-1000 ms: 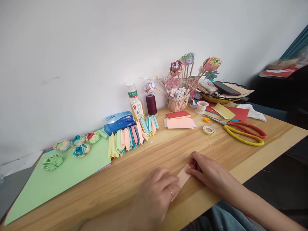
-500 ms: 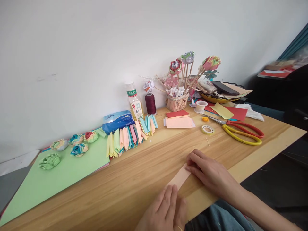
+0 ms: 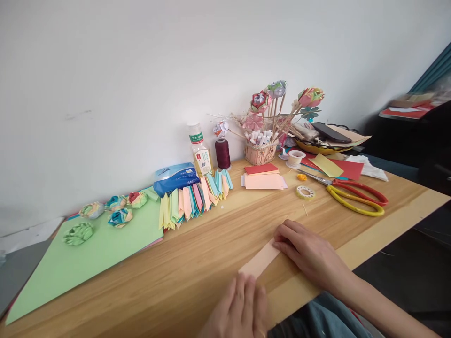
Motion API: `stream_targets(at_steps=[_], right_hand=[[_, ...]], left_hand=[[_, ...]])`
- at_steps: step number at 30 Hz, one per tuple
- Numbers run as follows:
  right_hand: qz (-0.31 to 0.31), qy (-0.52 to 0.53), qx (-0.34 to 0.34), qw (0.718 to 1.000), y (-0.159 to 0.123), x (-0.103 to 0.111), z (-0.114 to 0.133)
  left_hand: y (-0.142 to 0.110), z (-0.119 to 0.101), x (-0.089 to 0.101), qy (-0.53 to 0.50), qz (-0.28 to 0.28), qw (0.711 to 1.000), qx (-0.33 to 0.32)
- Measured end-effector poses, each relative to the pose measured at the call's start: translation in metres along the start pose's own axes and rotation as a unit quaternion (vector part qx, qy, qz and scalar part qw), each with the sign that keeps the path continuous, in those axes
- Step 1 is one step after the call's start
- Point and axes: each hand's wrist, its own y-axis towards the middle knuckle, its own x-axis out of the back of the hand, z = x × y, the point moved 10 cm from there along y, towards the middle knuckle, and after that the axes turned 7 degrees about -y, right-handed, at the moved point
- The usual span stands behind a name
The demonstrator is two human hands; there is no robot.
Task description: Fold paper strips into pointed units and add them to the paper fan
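A narrow folded strip of peach paper (image 3: pixel 260 261) lies flat on the wooden table (image 3: pixel 197 244) near its front edge. My right hand (image 3: pixel 310 253) rests on the strip's far end, fingers together and pressed down on it. My left hand (image 3: pixel 239 310) sits at the bottom of the view, fingers stretched flat, just at the strip's near end. A row of folded pastel paper pieces (image 3: pixel 193 196) stands further back.
A green sheet (image 3: pixel 88 258) with several paper flowers (image 3: pixel 78 233) lies at the left. Behind are a blue tissue pack (image 3: pixel 174 177), a bottle (image 3: pixel 199 150), a thread spool (image 3: pixel 222 153), a basket of paper flowers (image 3: pixel 260 150), stacked paper (image 3: pixel 263 179), tape rolls (image 3: pixel 305 191) and red-yellow scissors (image 3: pixel 352 197).
My left hand has slid back along the strip from its middle to its near end, uncovering the full strip. My right hand has stayed pressed on the far end.
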Motion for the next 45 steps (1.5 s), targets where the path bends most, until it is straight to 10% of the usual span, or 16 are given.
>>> stream_targets(at_steps=[7,13,16,21,24,26,45], right_hand=[[-0.075,-0.09,0.1,0.988,0.025,0.015,0.017],[-0.038,-0.031,0.238,0.97,0.027,0.007,0.063],[-0.04,0.021,0.229,0.972,0.035,0.011,0.062],[-0.082,0.153,0.129,0.976,0.052,0.034,0.052],[-0.069,0.233,0.098,0.965,0.055,0.039,0.06],[-0.034,0.31,0.077,0.947,0.057,0.035,0.065],[-0.022,0.375,0.099,0.921,0.087,0.067,0.087]], left_hand=[[0.019,0.052,-0.028,-0.036,0.125,0.99,0.054],[0.023,0.067,-0.028,-0.121,0.125,0.984,0.031],[0.031,0.098,-0.023,-0.226,0.106,0.957,0.145],[0.015,0.156,-0.036,-0.459,0.047,0.761,0.457],[0.014,0.154,-0.042,-0.577,0.031,0.644,0.501],[0.017,0.155,-0.037,-0.6,0.008,0.615,0.511],[0.024,0.166,-0.011,-0.575,0.001,0.641,0.508]])
